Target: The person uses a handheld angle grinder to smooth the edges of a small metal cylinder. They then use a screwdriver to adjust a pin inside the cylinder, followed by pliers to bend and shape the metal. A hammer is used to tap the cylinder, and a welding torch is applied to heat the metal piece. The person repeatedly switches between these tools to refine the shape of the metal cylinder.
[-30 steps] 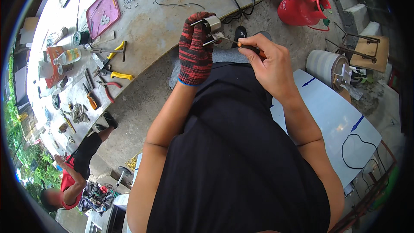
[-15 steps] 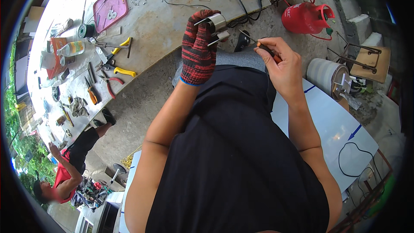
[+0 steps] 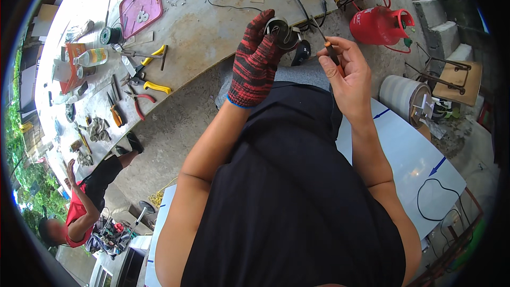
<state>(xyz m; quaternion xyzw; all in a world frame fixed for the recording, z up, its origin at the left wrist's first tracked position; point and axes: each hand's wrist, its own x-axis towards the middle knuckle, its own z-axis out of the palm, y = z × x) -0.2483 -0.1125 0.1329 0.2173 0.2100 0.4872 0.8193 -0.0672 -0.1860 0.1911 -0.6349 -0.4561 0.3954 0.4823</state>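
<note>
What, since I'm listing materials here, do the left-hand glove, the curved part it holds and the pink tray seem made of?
Glove: matte knitted yarn, shown by its streaky red-black stitching; fibre unclear. Curved part: probably metal, smooth and shiny, given its silvery glints. Tray: likely smooth plastic, judging by even colour and rounded corners.

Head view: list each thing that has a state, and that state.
Left hand: gloved, gripping
Metal part: held in left hand
Right hand: bare, gripping
Thin-shafted tool: in right hand, tip off metal part
Red-handled pliers: handles spread
Pink tray: holding white pieces
Grey cloth: crumpled
</note>
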